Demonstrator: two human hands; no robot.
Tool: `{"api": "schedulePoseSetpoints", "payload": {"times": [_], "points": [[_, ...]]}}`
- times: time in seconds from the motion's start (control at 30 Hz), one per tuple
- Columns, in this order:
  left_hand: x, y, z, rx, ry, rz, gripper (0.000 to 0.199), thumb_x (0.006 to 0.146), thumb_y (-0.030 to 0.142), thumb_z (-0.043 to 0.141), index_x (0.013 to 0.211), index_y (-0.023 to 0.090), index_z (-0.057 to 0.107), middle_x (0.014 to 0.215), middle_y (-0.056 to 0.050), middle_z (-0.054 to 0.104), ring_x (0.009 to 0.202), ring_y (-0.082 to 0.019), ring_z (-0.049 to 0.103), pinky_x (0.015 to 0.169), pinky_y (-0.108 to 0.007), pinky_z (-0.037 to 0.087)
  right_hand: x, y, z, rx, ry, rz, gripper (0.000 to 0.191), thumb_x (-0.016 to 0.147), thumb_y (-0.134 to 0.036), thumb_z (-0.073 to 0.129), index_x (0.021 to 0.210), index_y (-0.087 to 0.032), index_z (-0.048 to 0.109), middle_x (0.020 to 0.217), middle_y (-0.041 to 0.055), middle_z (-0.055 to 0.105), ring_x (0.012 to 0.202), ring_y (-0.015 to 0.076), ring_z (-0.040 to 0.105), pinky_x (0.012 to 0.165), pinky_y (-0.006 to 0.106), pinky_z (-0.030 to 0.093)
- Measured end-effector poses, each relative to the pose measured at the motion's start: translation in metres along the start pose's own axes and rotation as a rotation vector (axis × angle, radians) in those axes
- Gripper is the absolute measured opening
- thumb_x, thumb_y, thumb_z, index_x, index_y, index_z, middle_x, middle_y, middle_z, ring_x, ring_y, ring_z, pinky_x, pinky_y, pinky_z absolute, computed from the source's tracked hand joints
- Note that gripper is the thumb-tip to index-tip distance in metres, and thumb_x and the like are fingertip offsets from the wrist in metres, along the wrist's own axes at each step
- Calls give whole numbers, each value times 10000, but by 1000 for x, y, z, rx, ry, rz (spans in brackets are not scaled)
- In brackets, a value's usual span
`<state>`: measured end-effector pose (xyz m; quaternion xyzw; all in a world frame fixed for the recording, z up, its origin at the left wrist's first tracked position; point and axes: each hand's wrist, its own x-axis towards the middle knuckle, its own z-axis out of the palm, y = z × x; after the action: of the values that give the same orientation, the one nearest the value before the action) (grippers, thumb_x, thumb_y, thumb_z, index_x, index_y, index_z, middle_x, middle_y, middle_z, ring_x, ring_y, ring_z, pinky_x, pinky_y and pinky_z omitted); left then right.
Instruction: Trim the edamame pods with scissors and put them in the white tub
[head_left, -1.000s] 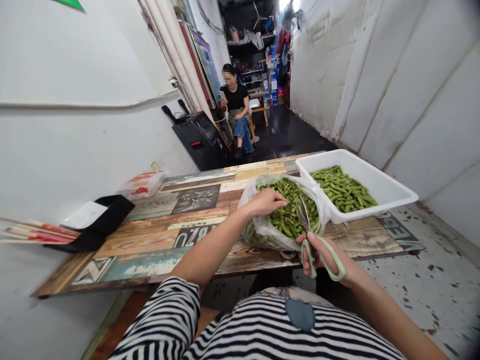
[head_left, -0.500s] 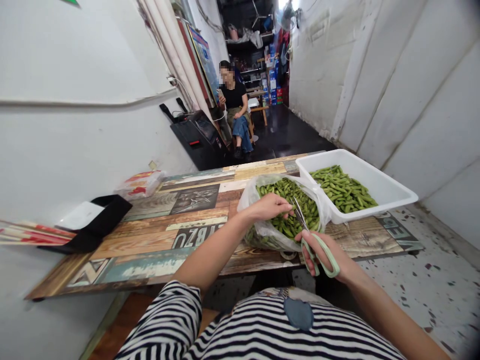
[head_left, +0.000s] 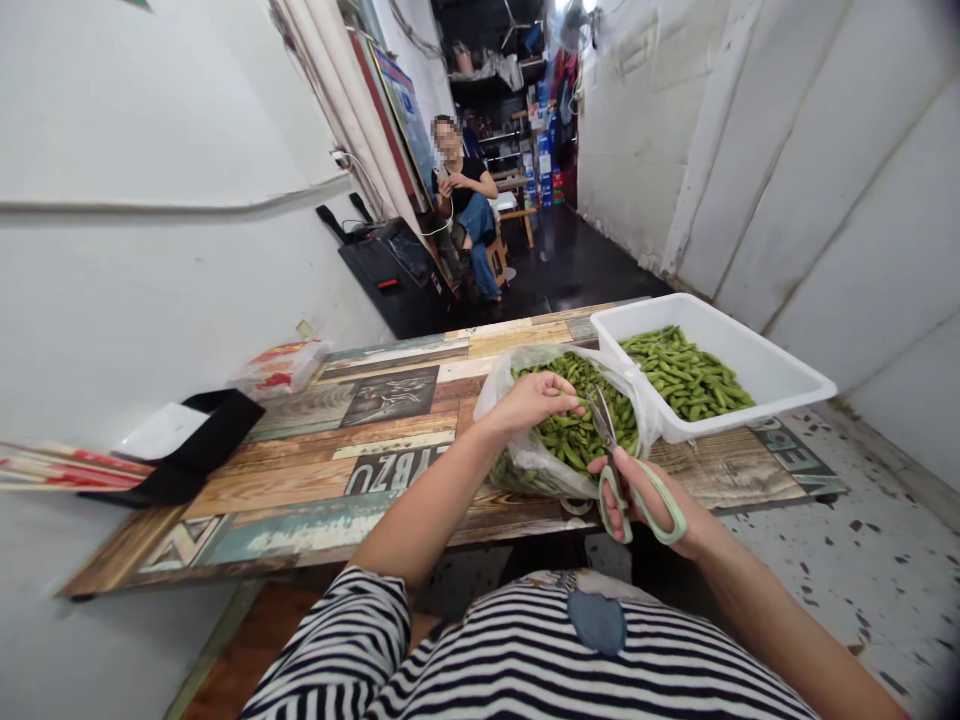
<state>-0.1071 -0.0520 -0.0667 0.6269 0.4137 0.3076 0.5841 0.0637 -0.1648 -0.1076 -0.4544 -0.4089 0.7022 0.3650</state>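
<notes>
A: Saw what closest in?

B: Saw a black-and-white striped shirt (head_left: 525, 670) with a blue-grey patch, then, past it, the right hand (head_left: 690, 510). Found it curled firmly through the loops of green-handled scissors (head_left: 610, 442), with the blades parted and aimed away over a heap of edamame pods (head_left: 574, 447).

A: And the left hand (head_left: 536, 398)? Checked the grip?

B: Reached across the left rim of a translucent plastic bag (head_left: 651, 420), with thumb and fingers drawn close beside the scissors' tips. Glimpsed a little green there, but could not tell whether shut on a pod or not.

A: Located the pods exactly?

B: Found in 2 places: heaped inside the open bag, under the 2 hands, and lying in the left part of a white plastic tub (head_left: 814, 390), just beyond to the right. Noted the 2 containers on a patchwork wood-print table (head_left: 405, 460).

A: Spotted anything at the table's left end?

B: Spotted a black holder (head_left: 172, 475) with paper-sleeved chopsticks (head_left: 90, 468), then a red-printed plastic package (head_left: 281, 367).

A: And farther off?

B: Saw a black case (head_left: 390, 275) by the left wall; past that, 1 seated person (head_left: 469, 180) with a phone (head_left: 442, 180); at the back, stacked boxes (head_left: 545, 150).
</notes>
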Motion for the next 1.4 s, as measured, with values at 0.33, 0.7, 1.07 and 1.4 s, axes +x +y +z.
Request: {"api": "schedulePoseSetpoints", "payload": {"times": [0.33,0.7,1.07,1.4], "points": [[-5,2,13,14,107,27,160,741,211,650,771,102,537,681,-56,689,551,-56,543,564,-184,406,-3,-10,8,-107,93,-24,520,742,-678,496,933,-194,511,524,-56,516,405,125,504,407,246,431],[-9,2,24,16,109,31,125,749,187,625,751,109,527,642,-36,671,516,-48,486,540,-180,373,-3,-10,7,-170,88,-57,505,776,-667,464,919,-185,518,520,-54,507,386,124,494,401,252,418],[-9,2,20,45,16,-18,117,766,181,610,724,95,541,626,-44,661,493,-42,479,519,-174,369,-2,-3,6,-128,97,-49,466,791,-634,484,913,-188,540,484,-71,469,337,98,450,344,229,405],[10,-5,-9,594,96,40,80,724,114,527,727,141,602,765,-44,645,708,-131,572,696,-247,427,-3,-1,3,-19,118,4,451,745,-603,576,922,-189,551,502,-70,471,346,87,437,322,219,404]]}}
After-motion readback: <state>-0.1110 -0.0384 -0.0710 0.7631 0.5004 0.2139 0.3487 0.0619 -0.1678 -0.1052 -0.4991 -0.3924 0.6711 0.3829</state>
